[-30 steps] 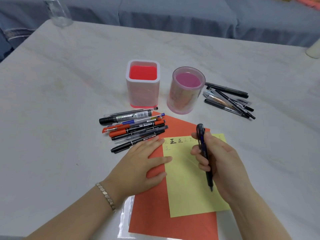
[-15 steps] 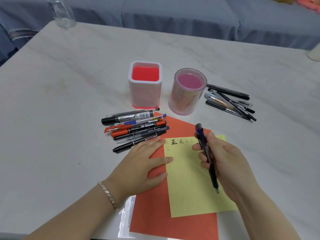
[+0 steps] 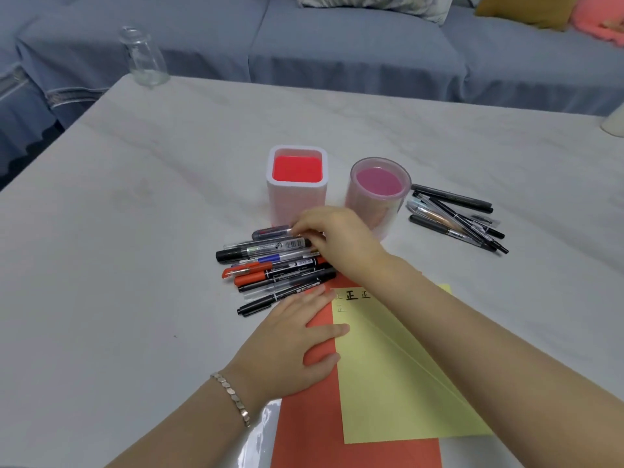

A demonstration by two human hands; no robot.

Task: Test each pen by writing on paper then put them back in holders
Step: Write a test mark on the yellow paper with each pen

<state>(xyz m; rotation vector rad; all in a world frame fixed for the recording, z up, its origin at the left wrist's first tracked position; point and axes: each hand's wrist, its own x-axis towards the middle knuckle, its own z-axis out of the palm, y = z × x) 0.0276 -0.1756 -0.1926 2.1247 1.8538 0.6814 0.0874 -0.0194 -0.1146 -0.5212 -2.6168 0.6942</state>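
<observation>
My right hand (image 3: 341,238) reaches across to the left pile of pens (image 3: 273,268) and pinches the end of a dark blue pen (image 3: 270,232), which lies at the pile's far edge, in front of the square holder. My left hand (image 3: 290,342) rests flat on the red paper (image 3: 310,434), fingers straight, beside the yellow sheet (image 3: 388,383) with written marks along its top. The square white holder (image 3: 271,184) with a red bottom and the round pink holder (image 3: 358,201) stand behind the pile, with no pens in them. A second pile of black pens (image 3: 456,214) lies right of the round holder.
A glass bottle (image 3: 143,59) stands at the table's far left corner. A white object (image 3: 614,125) sits at the right edge. A clear plastic sleeve (image 3: 256,444) pokes out under the red paper. A blue sofa (image 3: 337,45) runs behind the table.
My right hand has carried the dark blue pen from above the yellow sheet forward and left to the far side of the left pile. The left hand has stayed on the red paper.
</observation>
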